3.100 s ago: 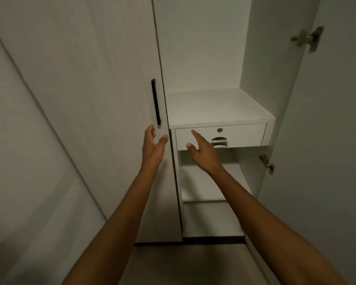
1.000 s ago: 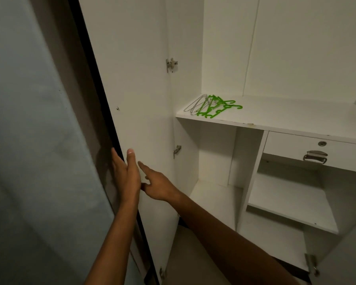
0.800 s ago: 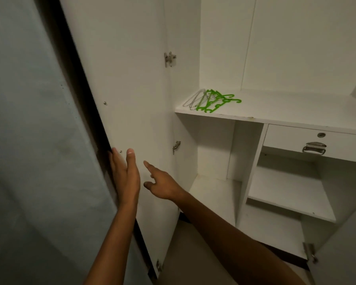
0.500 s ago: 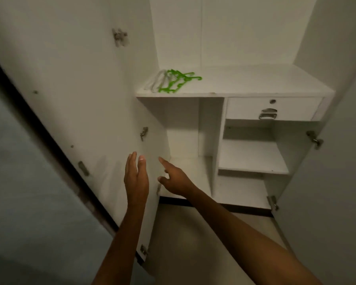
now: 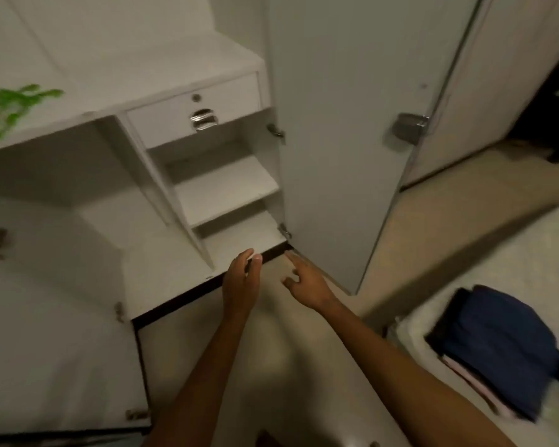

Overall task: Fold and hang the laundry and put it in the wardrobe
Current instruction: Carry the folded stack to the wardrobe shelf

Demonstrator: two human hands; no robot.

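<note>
**Both hands free in front of the open wardrobe**

Head view: the white wardrobe point(image 5: 226, 188) stands with both doors swung wide, and everything else is placed from it. The left hand point(image 5: 241, 282) hangs in the air just before its dark bottom edge, fingers straight and together, holding nothing. The right hand point(image 5: 305, 282) is just beside it, toward the right door point(image 5: 346, 140), fingers loosely spread with the forefinger extended, also grasping nothing. Neither hand touches the cabinet.

Inside the wardrobe, a drawer point(image 5: 194, 112) with a metal handle sits under the wide upper shelf, and two smaller shelves lie below the drawer. At the far left of that upper shelf lie green hangers point(image 5: 10, 106), blurred by motion. The left door point(image 5: 46, 333) fills the lower left of the picture, its hinges showing.

The laundry point(image 5: 497, 346), a dark blue folded stack with a pale pink layer under it, lies on a light bed point(image 5: 513, 253) well apart from the wardrobe, to the right beyond the right door.
</note>
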